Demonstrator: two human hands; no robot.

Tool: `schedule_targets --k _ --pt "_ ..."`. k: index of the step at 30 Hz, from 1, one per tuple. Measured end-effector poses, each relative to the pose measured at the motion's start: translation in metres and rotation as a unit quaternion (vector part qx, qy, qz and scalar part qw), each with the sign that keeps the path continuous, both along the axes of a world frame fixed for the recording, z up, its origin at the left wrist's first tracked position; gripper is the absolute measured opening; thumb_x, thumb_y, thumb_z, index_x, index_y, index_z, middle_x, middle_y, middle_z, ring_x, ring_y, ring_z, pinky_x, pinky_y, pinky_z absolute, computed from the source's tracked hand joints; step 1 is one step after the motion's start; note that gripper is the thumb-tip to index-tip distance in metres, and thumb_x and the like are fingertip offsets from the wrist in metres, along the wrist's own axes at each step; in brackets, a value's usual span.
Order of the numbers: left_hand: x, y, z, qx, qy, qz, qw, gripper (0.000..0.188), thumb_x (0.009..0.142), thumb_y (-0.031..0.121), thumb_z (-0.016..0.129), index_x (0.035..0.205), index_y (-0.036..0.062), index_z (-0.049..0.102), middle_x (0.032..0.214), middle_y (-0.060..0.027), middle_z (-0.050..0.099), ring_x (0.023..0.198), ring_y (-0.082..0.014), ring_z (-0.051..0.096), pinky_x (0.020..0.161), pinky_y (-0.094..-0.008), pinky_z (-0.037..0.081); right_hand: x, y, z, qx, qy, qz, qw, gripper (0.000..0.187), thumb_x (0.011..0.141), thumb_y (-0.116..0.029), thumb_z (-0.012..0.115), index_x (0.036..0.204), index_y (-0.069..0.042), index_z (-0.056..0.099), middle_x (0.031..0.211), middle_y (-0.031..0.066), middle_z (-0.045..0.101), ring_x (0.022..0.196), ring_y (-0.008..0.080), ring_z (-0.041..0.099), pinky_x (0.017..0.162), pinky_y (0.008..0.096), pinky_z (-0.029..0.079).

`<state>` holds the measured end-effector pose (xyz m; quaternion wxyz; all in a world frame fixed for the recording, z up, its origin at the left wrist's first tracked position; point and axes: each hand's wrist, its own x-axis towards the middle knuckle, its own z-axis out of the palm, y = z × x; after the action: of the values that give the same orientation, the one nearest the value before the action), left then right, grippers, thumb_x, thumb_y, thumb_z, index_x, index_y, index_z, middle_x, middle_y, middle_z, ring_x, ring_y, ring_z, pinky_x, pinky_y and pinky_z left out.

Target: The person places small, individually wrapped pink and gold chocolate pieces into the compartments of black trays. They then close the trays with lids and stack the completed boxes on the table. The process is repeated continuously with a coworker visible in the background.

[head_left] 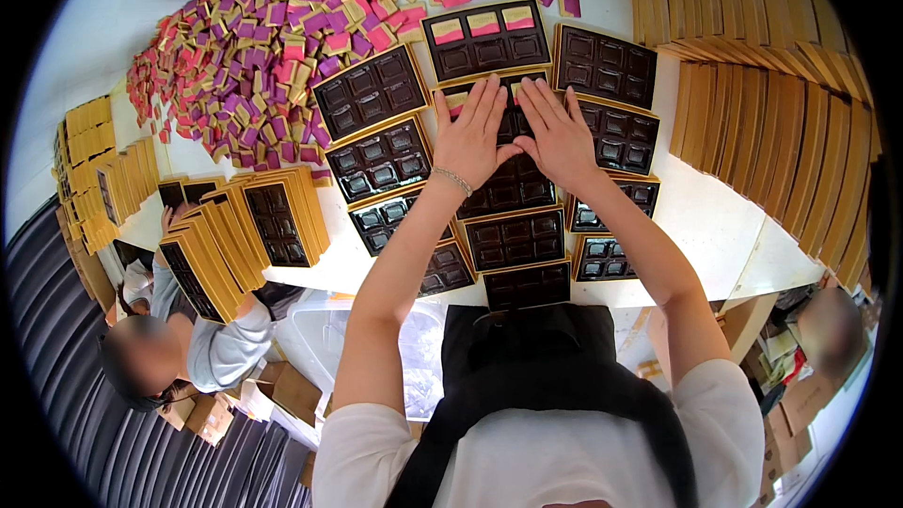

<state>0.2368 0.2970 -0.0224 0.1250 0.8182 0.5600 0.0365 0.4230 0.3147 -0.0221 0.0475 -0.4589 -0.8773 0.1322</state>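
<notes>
My left hand (473,136) and my right hand (557,136) lie side by side, fingers stretched out flat over a dark brown tray with a gold edge (511,122). Small gold, pink and purple wrapped squares show under and between the fingertips, in that tray's far row. Just beyond it, another dark tray (486,57) has three pink-and-gold wrapped squares (484,24) in its far row; its near compartments are bare. More such trays flank my hands, among them one on the left (381,160) and one on the right (607,66), with bare compartments.
A wide heap of wrapped squares (273,66) spreads across the white table's far left. Tall rows of gold-edged trays (762,141) line the right side. At left, a person in a grey sleeve (230,343) reaches to stacked trays (216,259). A clear plastic bin (340,343) sits below the table edge.
</notes>
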Motion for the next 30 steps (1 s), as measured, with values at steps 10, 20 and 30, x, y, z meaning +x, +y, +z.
schedule_targets --k 10,20,30 --pt "-0.007 -0.012 0.002 0.005 0.0 0.001 1.0 0.084 0.079 0.05 0.065 0.144 0.0064 0.037 0.152 -0.0063 0.031 0.139 -0.0191 0.031 0.104 -0.0714 0.017 0.001 0.0 0.002 -0.005 -0.004 0.014 1.0 0.07 0.087 -0.04 0.06 0.143 -0.006 0.038 0.151 0.0065 0.034 0.141 0.0225 0.028 0.114 0.0528 0.018" --pt "-0.028 0.018 0.017 0.04 -0.001 0.05 0.998 0.066 0.081 0.039 0.067 0.137 0.0116 0.047 0.144 -0.0038 0.044 0.135 -0.0166 0.039 0.103 -0.0718 0.018 -0.017 0.027 0.019 0.093 0.075 -0.023 0.993 0.041 0.085 -0.022 0.063 0.123 -0.007 0.058 0.133 0.0065 0.055 0.123 0.0231 0.05 0.107 0.0521 0.029" --pt "-0.099 0.186 0.016 -0.069 0.09 0.023 0.993 0.069 0.062 0.021 0.085 0.123 0.0142 0.053 0.127 -0.0074 0.05 0.123 -0.03 0.046 0.098 -0.0483 0.043 -0.117 0.238 -0.024 0.035 -0.022 0.079 0.996 0.027 0.075 -0.001 0.065 0.102 -0.007 0.064 0.108 0.0074 0.059 0.104 0.0302 0.059 0.083 0.0417 0.05"
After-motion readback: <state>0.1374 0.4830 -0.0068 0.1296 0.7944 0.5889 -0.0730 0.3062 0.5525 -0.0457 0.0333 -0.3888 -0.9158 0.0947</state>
